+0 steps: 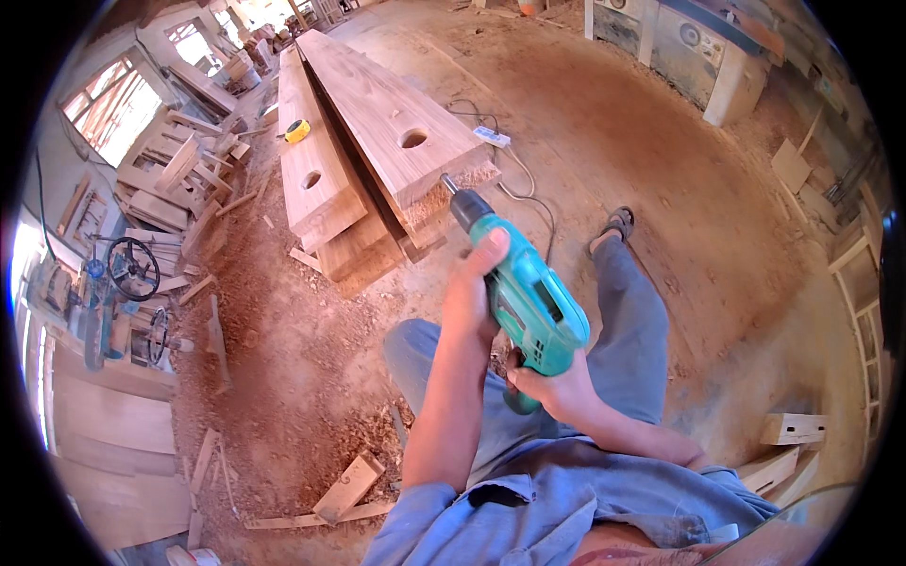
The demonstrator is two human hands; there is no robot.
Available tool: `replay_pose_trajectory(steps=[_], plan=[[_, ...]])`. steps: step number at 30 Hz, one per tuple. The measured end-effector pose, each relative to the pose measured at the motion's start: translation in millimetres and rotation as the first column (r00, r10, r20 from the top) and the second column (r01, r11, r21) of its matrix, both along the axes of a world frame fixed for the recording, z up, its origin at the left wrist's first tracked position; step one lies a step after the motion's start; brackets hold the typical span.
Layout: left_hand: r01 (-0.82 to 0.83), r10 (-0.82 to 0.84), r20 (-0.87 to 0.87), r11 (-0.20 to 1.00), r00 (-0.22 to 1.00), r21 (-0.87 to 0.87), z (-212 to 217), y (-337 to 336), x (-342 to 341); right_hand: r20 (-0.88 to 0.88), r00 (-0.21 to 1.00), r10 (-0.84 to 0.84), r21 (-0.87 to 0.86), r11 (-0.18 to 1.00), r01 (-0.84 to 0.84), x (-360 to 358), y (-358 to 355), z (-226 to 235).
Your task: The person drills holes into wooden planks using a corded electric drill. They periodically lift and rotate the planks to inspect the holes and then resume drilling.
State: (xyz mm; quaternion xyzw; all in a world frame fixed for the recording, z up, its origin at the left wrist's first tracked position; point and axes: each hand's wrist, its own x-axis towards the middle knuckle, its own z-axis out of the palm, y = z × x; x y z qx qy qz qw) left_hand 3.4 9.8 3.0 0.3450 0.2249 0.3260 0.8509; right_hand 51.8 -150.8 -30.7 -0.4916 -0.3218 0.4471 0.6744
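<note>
From where I stood, reading the clock around the drill with twelve straight ahead of the worker, a black handwheel showed on a machine at nine o'clock. At ten, a yellow tape measure lay on the left beam, whose upper face had a round hole near the close end; that opening looked done. Between seven and eight, an offcut lay among shavings on the floor.

At eleven the right beam ran alongside, likewise with a finished-looking hole in its top. The drill bit stood at that beam's near end; I could not tell whether it touched the wood or stopped just short. I made out no bore in either near end, though the drill hid part of one, so I judged that drilling there had hardly begun, if at all, and most of it was left.

The left grip was wrapped about the front of the casing, thumb laid along it behind the chuck. Near twelve, past the beam, a white socket strip sat by a cord. The turquoise drill itself slanted up toward eleven, and at six the right grip was curled around its handle, the trigger finger hidden from me.
</note>
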Motion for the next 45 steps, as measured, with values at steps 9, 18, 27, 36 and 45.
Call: replay_pose_trajectory(steps=[9,18,27,36,45], plan=[[0.013,-0.013,0.012,1.000,1.000,-0.009,-3,-23,3,-0.037,0.999,0.000,-0.035,0.999,-0.001,4,-28,14],[0.036,-0.036,0.018,0.999,0.999,-0.008,2,-35,0,0.005,1.000,-0.010,-0.046,0.999,0.010,7,-39,15],[0.053,-0.049,0.078,0.998,0.996,-0.045,0,-16,5,0.082,0.996,0.047,-0.102,0.994,-0.038,14,-21,15],[0.035,-0.031,0.073,0.998,0.997,-0.057,0,-14,5,0.127,0.987,0.095,-0.120,0.990,-0.080,20,-12,9],[0.096,-0.088,0.115,0.993,0.989,-0.068,4,-7,2,0.216,0.974,0.064,-0.152,0.988,-0.031,18,-15,15]])
